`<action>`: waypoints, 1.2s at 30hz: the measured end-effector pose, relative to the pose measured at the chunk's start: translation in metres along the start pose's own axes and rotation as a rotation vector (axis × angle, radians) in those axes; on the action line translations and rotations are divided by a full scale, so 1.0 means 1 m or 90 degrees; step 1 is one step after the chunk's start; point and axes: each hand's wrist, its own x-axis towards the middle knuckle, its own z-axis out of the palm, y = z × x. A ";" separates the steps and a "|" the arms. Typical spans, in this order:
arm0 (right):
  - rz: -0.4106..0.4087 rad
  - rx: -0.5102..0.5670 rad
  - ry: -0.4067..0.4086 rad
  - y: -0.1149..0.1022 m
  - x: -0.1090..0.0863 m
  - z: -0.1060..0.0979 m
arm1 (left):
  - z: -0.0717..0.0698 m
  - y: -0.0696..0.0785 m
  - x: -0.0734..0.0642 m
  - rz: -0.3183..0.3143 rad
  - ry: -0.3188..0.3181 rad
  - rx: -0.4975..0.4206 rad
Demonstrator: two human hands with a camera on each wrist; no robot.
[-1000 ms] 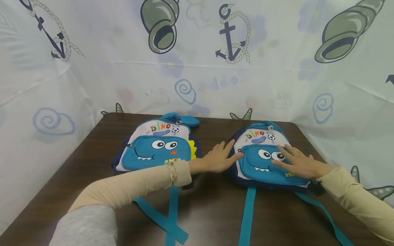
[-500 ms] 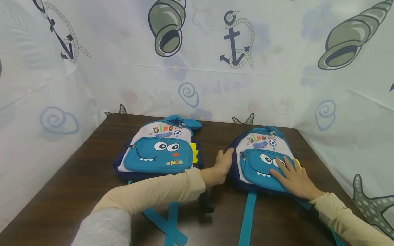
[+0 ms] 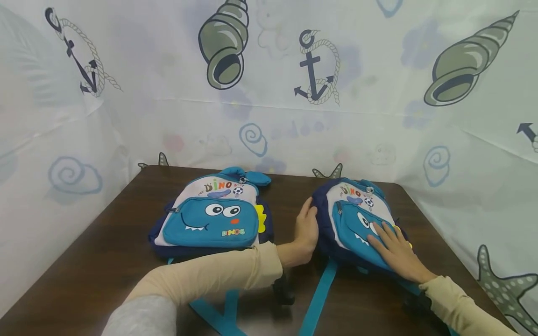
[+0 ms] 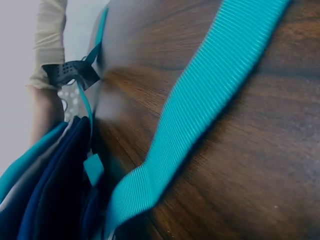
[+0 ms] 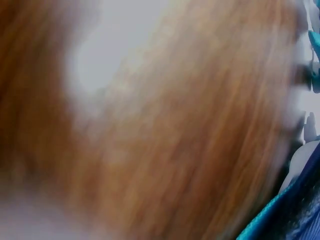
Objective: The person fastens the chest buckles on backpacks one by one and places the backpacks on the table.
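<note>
Two matching children's backpacks with a dinosaur face lie front side up. My left hand (image 3: 304, 233) rests along the left side of the right-hand backpack (image 3: 349, 228), fingers extended upward against its navy edge. My right hand (image 3: 397, 254) lies spread over that bag's blue front pocket, near the printed eyes. This backpack sits turned, its bottom facing front left. In the left wrist view its teal strap (image 4: 200, 100) runs over the wood, with my right wrist beyond. The right wrist view is mostly blurred wood, with a bag edge (image 5: 295, 210) at lower right.
The other backpack (image 3: 212, 221) lies on the left of the brown table (image 3: 105, 242), beyond my left forearm. Its teal straps (image 3: 218, 319) trail toward the front. A white sea-print cloth (image 3: 168, 65) hangs behind and on both sides of the table.
My left hand has gone from outstretched beside the right-hand backpack to against its side. My right hand has settled on its pocket. That bag has turned, its front strap swinging left.
</note>
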 end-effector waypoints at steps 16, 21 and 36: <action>0.006 0.106 -0.030 -0.012 -0.004 0.006 | 0.023 0.032 -0.004 0.071 -0.025 0.052; 0.004 0.115 -0.026 -0.017 0.002 0.003 | 0.025 0.044 -0.005 0.086 -0.054 0.063; -0.001 0.189 -0.029 -0.015 0.002 -0.001 | 0.039 0.061 -0.007 0.090 -0.112 0.075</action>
